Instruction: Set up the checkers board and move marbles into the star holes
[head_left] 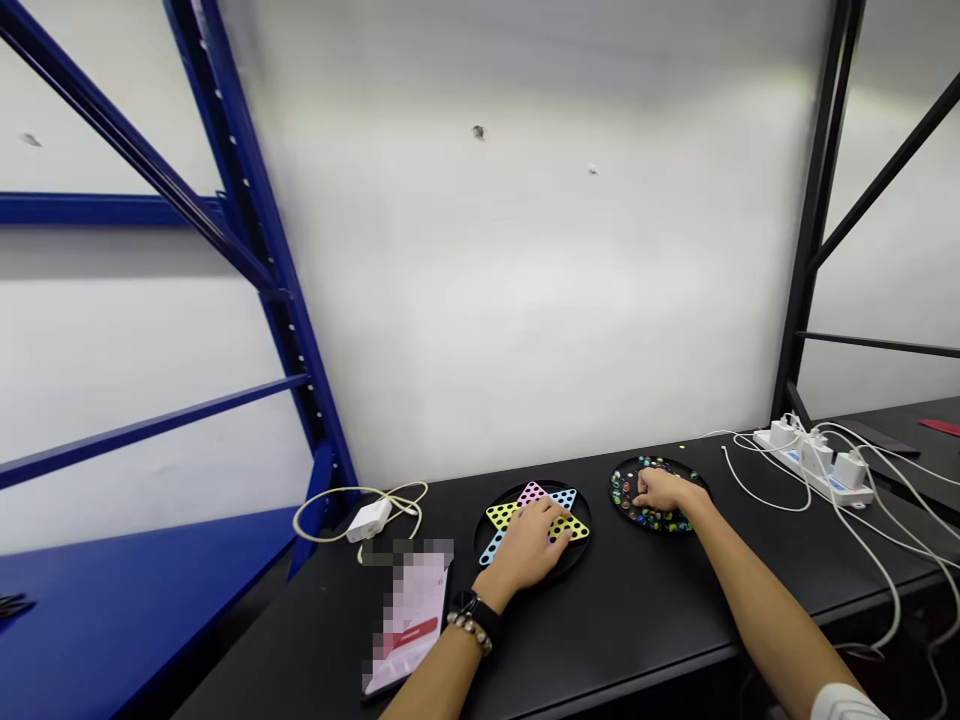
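My left hand [529, 545] lies over a round black Chinese checkers board [480, 535] with a star of pink, yellow and blue points full of holes. Its fingers are spread across the middle of the star and hide part of it. On the right, a round black tray [619, 465] holds many coloured glass marbles [654, 520]. My right hand [660, 490] reaches down into this tray, fingers curled and pressed together among the marbles. Whatever is between those fingertips is too small to make out.
A phone or tablet [412, 620] lies by my left forearm. Behind it sits a white charger [369, 520] with a looped cable. At the right, a white power strip [817, 465] trails several cables over the black table [637, 620]. Blue rack posts [277, 260] stand left.
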